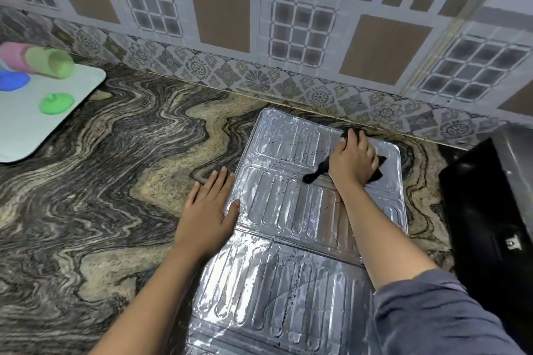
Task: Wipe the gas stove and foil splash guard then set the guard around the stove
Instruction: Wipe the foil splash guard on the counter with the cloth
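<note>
The silver foil splash guard (288, 210) lies unfolded flat on the marbled counter, its ribbed panels speckled with dark spots. My right hand (353, 160) presses a black cloth (317, 171) onto the guard's far panel, with cloth ends sticking out on both sides of the hand. My left hand (209, 212) rests flat with fingers spread at the guard's left edge, thumb on the foil. The black gas stove (487, 228) stands at the right edge of the view, only partly in frame.
A white tray (43, 124) at the far left holds pink and green cups (49, 62) lying on their sides, a blue lid and a green lid (56, 104). A patterned tiled wall (259, 37) runs along the back of the counter (101, 181).
</note>
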Action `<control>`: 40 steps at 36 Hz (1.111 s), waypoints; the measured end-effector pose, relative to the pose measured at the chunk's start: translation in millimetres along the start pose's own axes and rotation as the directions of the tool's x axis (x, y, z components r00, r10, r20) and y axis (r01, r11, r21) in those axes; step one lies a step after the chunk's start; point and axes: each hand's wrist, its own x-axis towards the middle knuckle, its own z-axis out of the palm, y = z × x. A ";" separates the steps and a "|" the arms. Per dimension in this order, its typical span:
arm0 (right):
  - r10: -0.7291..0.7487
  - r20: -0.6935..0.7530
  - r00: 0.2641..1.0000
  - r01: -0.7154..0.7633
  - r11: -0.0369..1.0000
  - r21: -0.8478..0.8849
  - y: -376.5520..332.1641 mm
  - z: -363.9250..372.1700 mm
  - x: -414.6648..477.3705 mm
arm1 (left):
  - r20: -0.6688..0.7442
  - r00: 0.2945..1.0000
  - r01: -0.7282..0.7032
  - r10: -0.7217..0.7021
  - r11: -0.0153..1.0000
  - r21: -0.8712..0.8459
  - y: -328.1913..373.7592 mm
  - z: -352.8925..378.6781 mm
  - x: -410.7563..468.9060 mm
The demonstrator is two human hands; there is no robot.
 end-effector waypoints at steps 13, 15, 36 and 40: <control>-0.056 0.046 0.997 0.056 0.998 0.011 -36.8 16.4 -6.2 | 0.011 1.000 0.006 -0.006 1.000 0.005 -0.2 -0.2 -0.4; -0.070 0.064 0.995 0.070 0.997 0.013 -43.1 19.4 -6.4 | 0.009 1.000 0.009 -0.009 1.000 -0.001 -0.1 -0.4 -0.5; -0.372 0.239 0.897 0.371 0.927 0.054 -112.1 52.2 -21.5 | 0.014 1.000 0.024 -0.024 1.000 -0.005 1.1 -2.3 -0.4; -0.503 0.290 0.814 0.503 0.861 0.080 -117.8 52.8 -25.1 | 0.002 1.000 0.021 -0.021 1.000 0.001 0.8 -0.8 -0.2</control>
